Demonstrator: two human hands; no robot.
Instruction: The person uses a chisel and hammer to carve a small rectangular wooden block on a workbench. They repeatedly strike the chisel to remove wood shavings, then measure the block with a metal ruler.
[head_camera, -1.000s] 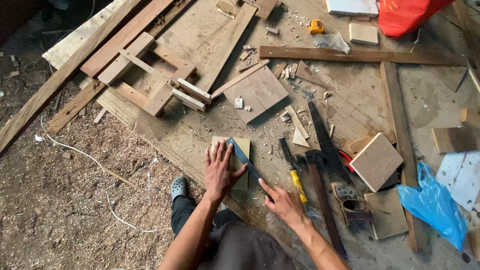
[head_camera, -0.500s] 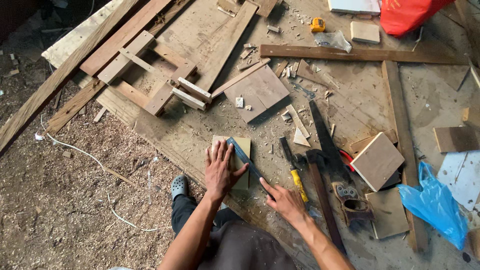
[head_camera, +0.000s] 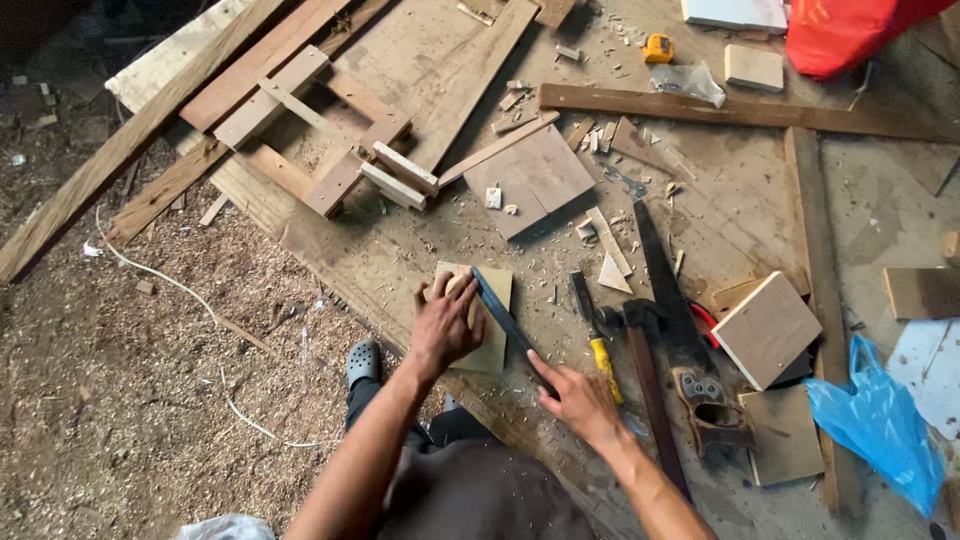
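Many offcuts on plywood floor (head_camera: 700, 210), sawdust ground (head_camera: 150, 400), blue bag (head_camera: 880, 425)

Both forearms bare, no sleeves in view, no watch, no rings or gloves seen on left hand (head_camera: 445, 325) or right hand (head_camera: 578, 400). Fingers plain, nails short as far as can be told. Arms lean, w/ fine dark hair along the forearms. Lower body in dark grey-brown fabric, prob. trousers or shorts, loose, creased over the lap; cut can't be told from this angle. One foot shows by the left arm: dark grey clog-type shoe (head_camera: 363, 361), rounded toe, rows of small round vent holes on top. Other foot hidden. Upper garment not in view.
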